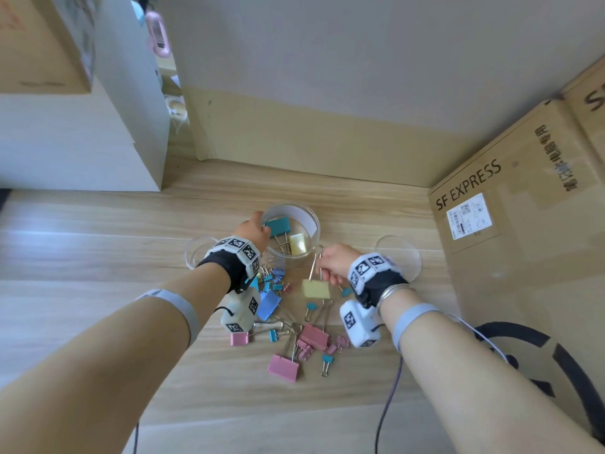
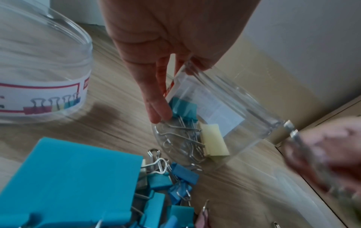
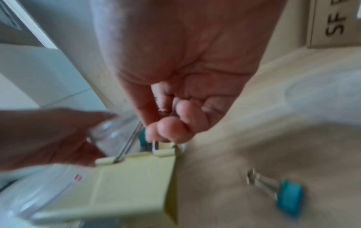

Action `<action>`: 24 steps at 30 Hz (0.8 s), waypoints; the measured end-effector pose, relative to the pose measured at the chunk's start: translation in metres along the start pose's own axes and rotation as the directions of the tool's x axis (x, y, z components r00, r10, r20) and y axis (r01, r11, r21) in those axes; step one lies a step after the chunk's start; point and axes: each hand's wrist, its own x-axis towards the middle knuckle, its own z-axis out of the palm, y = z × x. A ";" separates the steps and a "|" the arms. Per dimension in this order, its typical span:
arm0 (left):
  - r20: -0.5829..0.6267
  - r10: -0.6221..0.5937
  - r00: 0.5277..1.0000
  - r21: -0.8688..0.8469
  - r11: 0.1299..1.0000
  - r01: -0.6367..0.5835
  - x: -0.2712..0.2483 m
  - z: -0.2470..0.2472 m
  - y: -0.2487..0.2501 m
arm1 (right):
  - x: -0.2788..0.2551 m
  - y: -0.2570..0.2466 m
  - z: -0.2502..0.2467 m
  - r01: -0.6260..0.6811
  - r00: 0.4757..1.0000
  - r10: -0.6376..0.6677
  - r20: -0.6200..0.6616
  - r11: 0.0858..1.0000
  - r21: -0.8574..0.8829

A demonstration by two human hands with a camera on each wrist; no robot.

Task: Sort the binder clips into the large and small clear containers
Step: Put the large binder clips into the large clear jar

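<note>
A large clear container [image 1: 312,224] stands on the wooden table with a teal clip [image 1: 278,226] and a yellow clip [image 1: 298,244] inside. My left hand [image 1: 257,227] holds its left wall and rim; in the left wrist view its fingers [image 2: 156,108] lie down the container [image 2: 244,111]. My right hand [image 1: 330,262] pinches the wire handle of a large yellow clip [image 1: 316,289], lifted just right of the container; the right wrist view shows that clip [image 3: 126,185] hanging below the hand [image 3: 166,132]. The small clear container [image 1: 196,253] stands at the left. Loose clips [image 1: 294,329] lie piled in front.
A clear lid [image 1: 397,257] lies right of my right hand. An SF Express cardboard box [image 1: 507,208] stands at the right, a white cabinet [image 1: 82,142] at the back left. A small teal clip [image 3: 289,195] lies alone on the table. Cables trail near the front edge.
</note>
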 end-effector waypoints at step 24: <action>-0.010 -0.057 0.998 -0.139 0.989 0.055 -0.009 -0.007 -0.004 | 0.003 -0.027 -0.005 0.079 0.828 0.036 -0.559 0.980 0.181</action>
